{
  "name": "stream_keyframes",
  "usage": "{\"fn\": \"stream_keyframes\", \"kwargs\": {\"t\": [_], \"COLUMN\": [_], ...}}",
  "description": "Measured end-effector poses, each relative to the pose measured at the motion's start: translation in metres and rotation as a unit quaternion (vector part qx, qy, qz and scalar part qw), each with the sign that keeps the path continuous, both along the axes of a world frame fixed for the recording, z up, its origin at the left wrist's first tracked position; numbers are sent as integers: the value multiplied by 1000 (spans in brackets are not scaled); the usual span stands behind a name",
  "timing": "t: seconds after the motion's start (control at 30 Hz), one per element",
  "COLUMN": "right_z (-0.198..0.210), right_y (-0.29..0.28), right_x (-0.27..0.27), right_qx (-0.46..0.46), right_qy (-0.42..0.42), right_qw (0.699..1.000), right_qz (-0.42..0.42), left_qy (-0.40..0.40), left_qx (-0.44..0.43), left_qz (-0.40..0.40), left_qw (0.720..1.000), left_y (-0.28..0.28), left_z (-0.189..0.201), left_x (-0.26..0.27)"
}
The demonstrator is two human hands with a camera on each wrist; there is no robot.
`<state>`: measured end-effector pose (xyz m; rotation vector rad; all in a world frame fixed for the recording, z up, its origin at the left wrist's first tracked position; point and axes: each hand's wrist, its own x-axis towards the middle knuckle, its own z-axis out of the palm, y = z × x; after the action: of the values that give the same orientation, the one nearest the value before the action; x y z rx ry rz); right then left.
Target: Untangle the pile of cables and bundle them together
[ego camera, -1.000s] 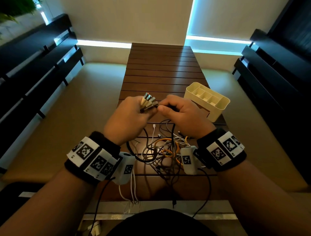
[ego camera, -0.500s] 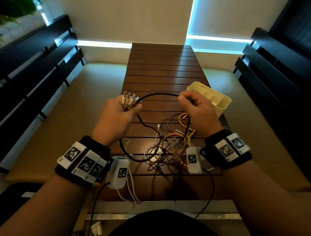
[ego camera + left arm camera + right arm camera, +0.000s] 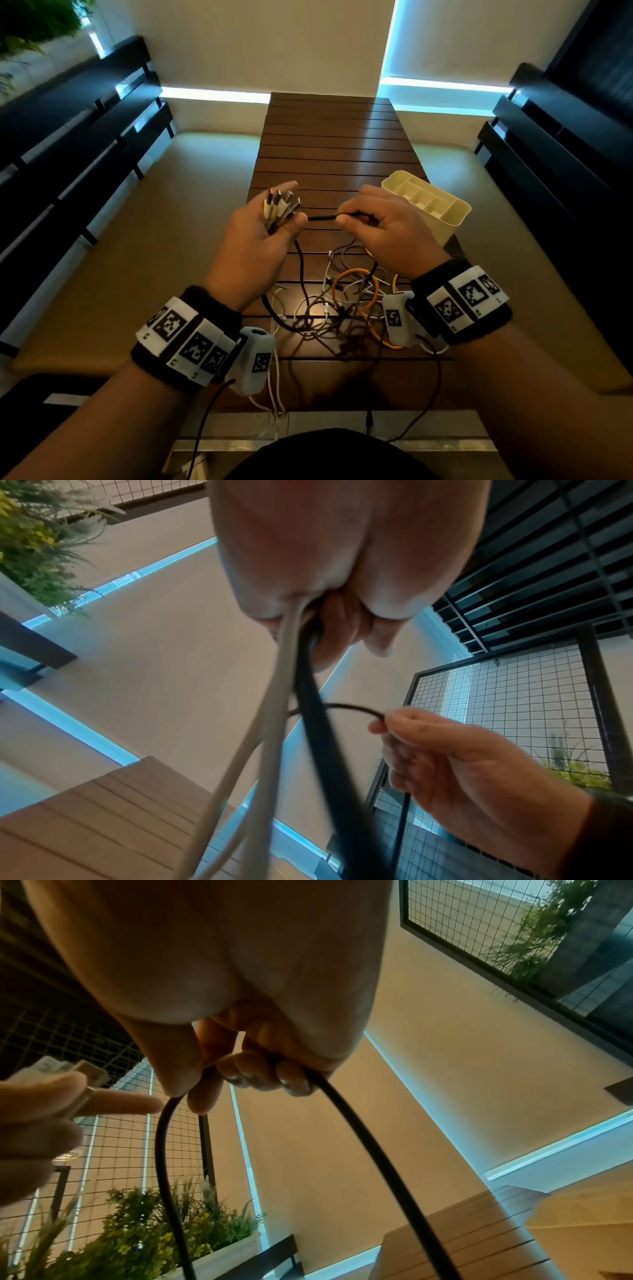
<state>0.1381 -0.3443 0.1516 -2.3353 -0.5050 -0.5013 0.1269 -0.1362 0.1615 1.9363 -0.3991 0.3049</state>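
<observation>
— What does each hand hold?
— The left hand point(image 3: 255, 236) grips a fan of USB plugs point(image 3: 281, 205); its palm hides their cords. The right hand point(image 3: 380, 226) pinches a black cable point(image 3: 322, 217) stretched between them.
— The rest?
— A tangled cable pile point(image 3: 346, 305) on the counter point(image 3: 329, 137), partly hidden by the wrists, beside a cream organiser point(image 3: 445, 219).
</observation>
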Motion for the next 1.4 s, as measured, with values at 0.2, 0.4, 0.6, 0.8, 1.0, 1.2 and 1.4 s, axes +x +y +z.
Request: {"fn": "stream_keyframes", "kwargs": {"t": [0.2, 0.4, 0.6, 0.8, 1.0, 1.2, 1.4], "right_z": [14, -6, -68, -58, -39, -22, 10], "right_y": [11, 14, -13, -28, -28, -38, -14], "right_x": [-1, -7, 3, 6, 2, -8, -37], "right_qx": [17, 48, 46, 104, -2, 47, 42], "right_qy": [-9, 86, 223, 219, 231, 175, 78], "right_qw": [999, 995, 968, 960, 967, 974, 996], "right_qz": [41, 23, -106, -139, -106, -138, 22], "left_qy": [30, -5, 42, 97, 138, 189, 215], "left_qx": [0, -63, -220, -208, -167, -147, -152], "left_qz": [-41, -26, 4, 18, -19, -70, -111], "left_qw": [999, 998, 974, 973, 976, 968, 958], "left_y": [-4, -1, 17, 28, 23, 19, 10], "left_z": [-10, -4, 7, -3, -5, 1, 7], "left_x": [2, 5, 7, 14, 9, -7, -28]}}
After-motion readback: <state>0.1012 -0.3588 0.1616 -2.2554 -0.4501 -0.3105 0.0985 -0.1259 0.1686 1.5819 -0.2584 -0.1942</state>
